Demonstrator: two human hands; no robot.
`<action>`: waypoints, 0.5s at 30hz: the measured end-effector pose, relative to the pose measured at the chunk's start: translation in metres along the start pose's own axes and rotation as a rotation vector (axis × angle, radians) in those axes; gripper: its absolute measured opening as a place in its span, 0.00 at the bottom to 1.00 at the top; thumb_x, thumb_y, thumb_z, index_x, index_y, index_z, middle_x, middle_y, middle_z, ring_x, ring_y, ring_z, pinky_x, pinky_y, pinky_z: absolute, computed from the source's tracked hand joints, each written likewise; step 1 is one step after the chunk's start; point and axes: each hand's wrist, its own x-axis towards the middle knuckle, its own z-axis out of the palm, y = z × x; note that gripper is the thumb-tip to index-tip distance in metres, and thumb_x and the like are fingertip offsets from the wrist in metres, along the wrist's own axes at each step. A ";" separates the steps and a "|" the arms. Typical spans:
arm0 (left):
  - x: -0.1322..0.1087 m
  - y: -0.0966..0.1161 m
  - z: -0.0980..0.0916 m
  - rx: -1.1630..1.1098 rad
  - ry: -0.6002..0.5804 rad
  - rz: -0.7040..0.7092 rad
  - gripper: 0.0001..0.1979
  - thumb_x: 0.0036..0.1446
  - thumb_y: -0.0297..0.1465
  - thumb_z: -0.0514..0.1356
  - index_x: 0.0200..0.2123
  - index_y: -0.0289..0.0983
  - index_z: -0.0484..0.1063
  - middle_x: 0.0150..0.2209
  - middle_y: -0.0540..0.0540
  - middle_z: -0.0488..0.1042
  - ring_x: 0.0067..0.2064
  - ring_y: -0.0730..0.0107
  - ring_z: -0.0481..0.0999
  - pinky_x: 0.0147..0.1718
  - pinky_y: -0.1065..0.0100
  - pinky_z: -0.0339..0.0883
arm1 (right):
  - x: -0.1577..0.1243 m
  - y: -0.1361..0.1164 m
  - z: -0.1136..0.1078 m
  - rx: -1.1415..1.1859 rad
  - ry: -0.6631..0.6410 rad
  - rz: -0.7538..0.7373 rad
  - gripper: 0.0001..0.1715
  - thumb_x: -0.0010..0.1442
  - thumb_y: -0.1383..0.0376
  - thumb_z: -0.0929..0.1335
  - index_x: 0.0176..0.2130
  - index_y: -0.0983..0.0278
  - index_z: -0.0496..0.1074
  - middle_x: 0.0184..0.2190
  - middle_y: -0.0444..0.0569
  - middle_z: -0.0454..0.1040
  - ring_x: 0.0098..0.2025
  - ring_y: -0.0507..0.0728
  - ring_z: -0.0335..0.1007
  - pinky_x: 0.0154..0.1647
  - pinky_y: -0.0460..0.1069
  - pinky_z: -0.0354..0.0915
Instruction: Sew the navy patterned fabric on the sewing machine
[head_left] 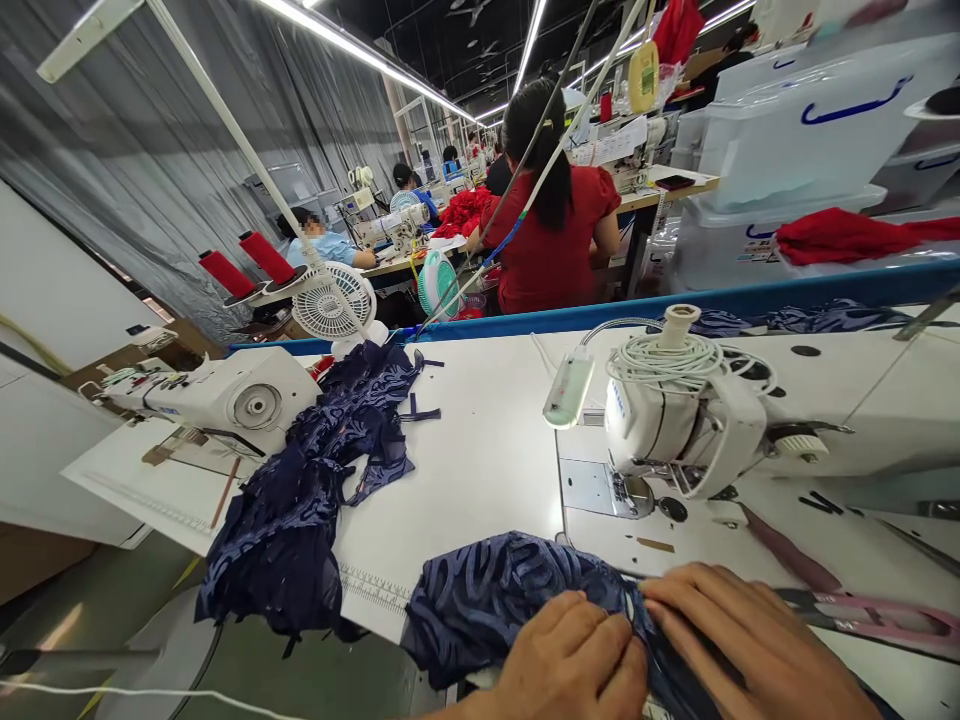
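Both hands press navy fabric at table's near edge.

Long workshop hall, dark ceiling with fluorescent tube lights running lengthwise; grey curtain covers the left wall. Rows of white tabletops edged in blue, with seated workers further back. Small white fan near two red thread cones; clear storage bins stacked right.

Bright, even workshop light under long ceiling tube lamps

Glare lies pale on the white flat work surface; shadows are soft. Wide-lens bending curves the edges; the far rows blur, and one distant face is masked. Near the hands all is sharp.
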 end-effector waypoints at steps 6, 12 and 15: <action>-0.034 0.018 0.023 0.129 0.008 -0.023 0.38 0.66 0.61 0.46 0.44 0.33 0.79 0.40 0.38 0.82 0.48 0.58 0.82 0.61 0.53 0.70 | 0.045 0.002 0.013 0.114 -0.126 0.250 0.11 0.73 0.59 0.63 0.36 0.58 0.62 0.30 0.40 0.70 0.30 0.52 0.70 0.34 0.52 0.59; -0.026 0.023 0.014 0.111 0.171 -0.137 0.32 0.72 0.53 0.47 0.42 0.34 0.79 0.41 0.44 0.83 0.47 0.64 0.82 0.69 0.54 0.58 | 0.042 0.007 0.011 0.163 -0.174 0.264 0.11 0.74 0.58 0.61 0.38 0.57 0.62 0.31 0.38 0.71 0.33 0.51 0.72 0.36 0.50 0.61; -0.014 0.013 -0.002 -0.015 0.022 -0.141 0.21 0.72 0.46 0.52 0.44 0.36 0.77 0.40 0.48 0.83 0.45 0.67 0.82 0.69 0.52 0.57 | 0.031 0.011 0.001 0.135 -0.108 0.193 0.13 0.75 0.55 0.58 0.45 0.56 0.67 0.39 0.41 0.75 0.39 0.51 0.73 0.41 0.49 0.62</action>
